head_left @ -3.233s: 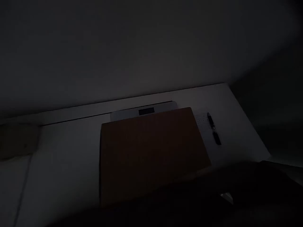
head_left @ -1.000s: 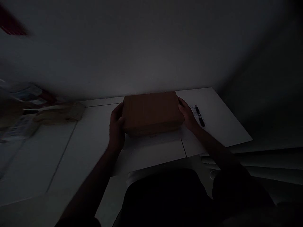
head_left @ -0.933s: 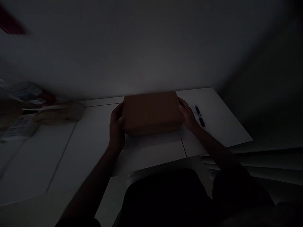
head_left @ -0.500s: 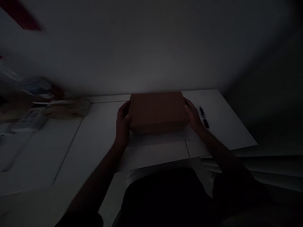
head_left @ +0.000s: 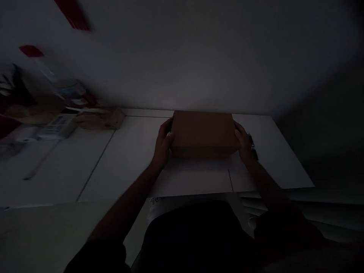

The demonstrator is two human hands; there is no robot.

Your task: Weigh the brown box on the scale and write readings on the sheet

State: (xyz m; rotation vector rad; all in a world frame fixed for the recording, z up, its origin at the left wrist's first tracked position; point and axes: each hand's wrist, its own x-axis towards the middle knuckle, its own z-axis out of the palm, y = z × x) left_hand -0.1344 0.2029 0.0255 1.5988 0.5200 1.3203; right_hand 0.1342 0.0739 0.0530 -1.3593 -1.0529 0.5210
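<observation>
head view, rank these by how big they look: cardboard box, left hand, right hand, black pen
1. cardboard box, largest
2. left hand and right hand, gripping its sides: they look alike, unranked
3. black pen, smallest, partly hidden behind the right hand

Well left of the grip, tabletop clutter [head_left: 57, 117] blurs beyond recognition, and a red shape [head_left: 74, 13] above it is cut by the top edge. Just outside the right hand [head_left: 243, 146], a small black object [head_left: 253, 149] lies half hidden and too dim to identify. The cardboard box [head_left: 204, 132] conceals both palms.
</observation>
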